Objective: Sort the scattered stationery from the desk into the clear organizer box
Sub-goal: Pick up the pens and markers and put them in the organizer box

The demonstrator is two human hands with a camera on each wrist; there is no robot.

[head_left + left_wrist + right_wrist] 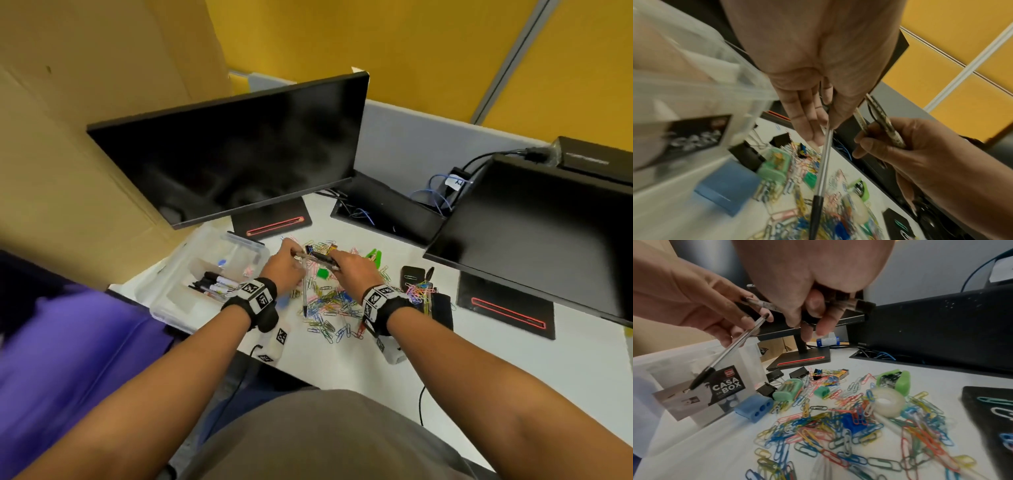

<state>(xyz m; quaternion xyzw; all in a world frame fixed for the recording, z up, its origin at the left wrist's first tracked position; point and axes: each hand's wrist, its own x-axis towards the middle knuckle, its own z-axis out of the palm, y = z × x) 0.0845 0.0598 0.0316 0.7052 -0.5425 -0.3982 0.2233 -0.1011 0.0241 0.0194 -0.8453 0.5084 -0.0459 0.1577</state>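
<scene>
Two hands are meeting above the pile of paper clips (329, 305) in the head view: the left hand (282, 265) and the right hand (352, 270) are both holding pens over the white desk (496, 359). A clear pen (304, 291) is hanging tip-down from the left hand. The clear organizer box (178, 291) is sitting at the left, just beside the clips, with markers (214, 282) lying in it.

In the left wrist view, the left hand (813, 81) is pinching the top of the clear pen (823, 165) between thumb and fingers, the other fingers lying nearly straight. The right hand (910, 151) is curling its fingers round two patterned pens (881, 120). The organizer box (694, 81) is appearing blurred at the left.

In the right wrist view, the right hand (813, 293) is gripping the patterned pens (764, 304), fingers wrapped round them. The left hand (701, 301) is holding the clear pen (729, 352) slanted in front of the box (748, 353), whose label reads CASA BOX. On the desk, a blue sharpener (754, 408), black binder clips (774, 374), a green stapler (895, 381) and a roll of tape (889, 400) are lying among the paper clips (838, 431).
</scene>
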